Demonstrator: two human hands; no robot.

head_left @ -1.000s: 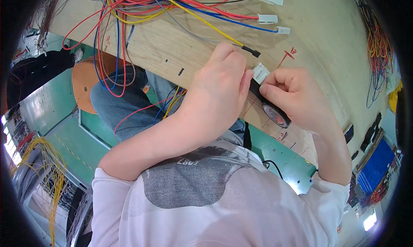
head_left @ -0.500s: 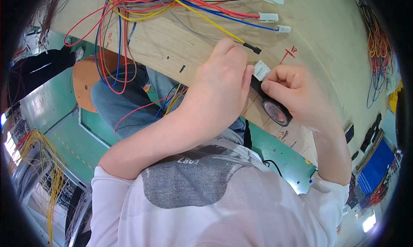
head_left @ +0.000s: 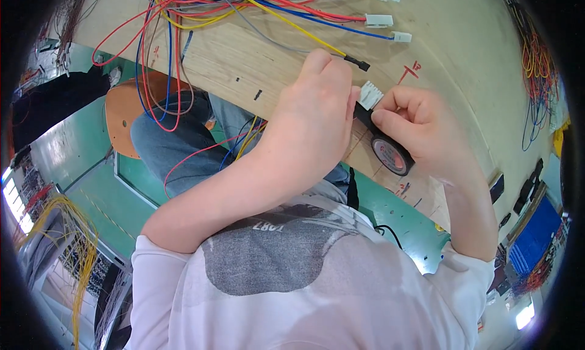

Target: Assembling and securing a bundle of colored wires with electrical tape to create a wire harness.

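My left hand [head_left: 317, 109] is closed above the board's near edge, its fingertips turned away, and what they grip is hidden. Just past those fingers a white plug connector [head_left: 370, 96] sticks out between my hands. My right hand [head_left: 420, 121] pinches a strip of black tape [head_left: 365, 115] that runs toward the left fingers. The roll of black tape [head_left: 391, 156] hangs tilted from this strip, below my right hand. Red, blue and yellow wires [head_left: 247, 141] pass under my left wrist and droop over my lap. A yellow wire with a black end [head_left: 358, 63] lies beyond my left hand.
A bundle of red, blue and yellow wires [head_left: 201, 5] lies across the wooden board [head_left: 219, 69], ending in white connectors [head_left: 379, 21] at the far side. Some loops hang off its left edge beside an orange stool [head_left: 122, 115]. More wires [head_left: 536, 63] lie far right.
Both hands hold nearly the same pose. The tape roll hangs slightly higher, and the view has shifted a little.
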